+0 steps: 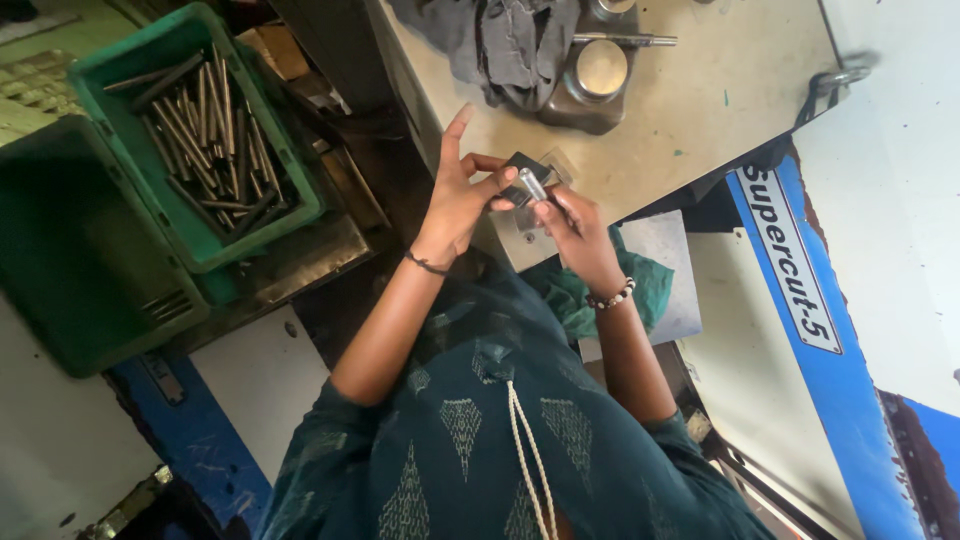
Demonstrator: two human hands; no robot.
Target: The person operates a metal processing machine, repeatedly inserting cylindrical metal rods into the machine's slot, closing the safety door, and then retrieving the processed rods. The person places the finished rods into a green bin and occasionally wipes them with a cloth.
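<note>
Both hands meet at the near edge of a beige, scuffed worktop (700, 90). The left hand (462, 195) has its fingers curled around a small dark rectangular block (524, 172), forefinger sticking straight up & free. The right hand (572, 228) pinches a short shiny steel pin (533, 185) that lies against the block – fingertips of both hands touch around it, so the hands are together, each clamped on its part. A thin dark band circles the left wrist; a beaded bracelet (611, 296) w/ pale & dark beads sits on the right.

Far on the worktop: a crumpled grey cloth (510, 40), just right of it a round polished metal cup on a dull base (600, 72), and a slim steel rod (625, 40) lying flat.

Far left – a green plastic crate (150, 55) filled w/ many long, dull steel rods (210, 140) piled loosely, mostly lengthwise. A second, darker green crate (70, 250) stands nearer, beside it. Right side: a blue & white machine panel (800, 260), smooth painted metal. A teal cloth (590, 290) lies bunched below the right wrist.
</note>
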